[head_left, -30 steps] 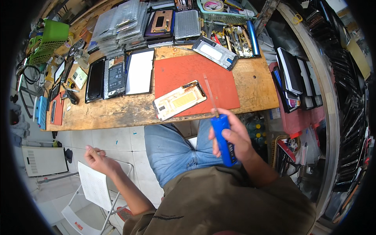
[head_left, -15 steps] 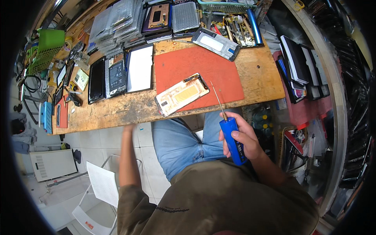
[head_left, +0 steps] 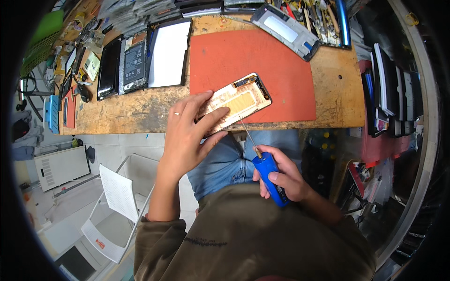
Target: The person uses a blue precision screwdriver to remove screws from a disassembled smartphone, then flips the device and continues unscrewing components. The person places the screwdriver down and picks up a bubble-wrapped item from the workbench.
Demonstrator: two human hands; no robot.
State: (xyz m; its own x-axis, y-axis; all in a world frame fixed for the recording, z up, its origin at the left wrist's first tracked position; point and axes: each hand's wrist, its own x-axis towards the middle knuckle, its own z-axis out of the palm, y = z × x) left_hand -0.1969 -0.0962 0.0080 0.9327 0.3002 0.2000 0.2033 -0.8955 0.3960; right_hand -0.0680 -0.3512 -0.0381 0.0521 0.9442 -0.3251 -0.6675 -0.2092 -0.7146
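Note:
A phone display panel, its bare back stained golden and brown, lies tilted at the near edge of the red mat. A dark ribbon piece sits by its far right end. My left hand rests over the panel's left part, fingers on its back and thumb by the near edge, holding it. My right hand is wrapped round a blue handheld tool with a long thin metal rod. The rod's tip is at the panel's near edge; I cannot tell whether it touches.
Left of the mat lie a white-covered tray, a phone battery and a black phone panel. A grey phone frame rests across the mat's far right corner. Tools crowd behind it. A white folding chair stands left.
My left hand has come up from beside the table onto the panel. The right hand has moved slightly left and down, bringing the rod's tip to the panel's near edge. The view has shifted.

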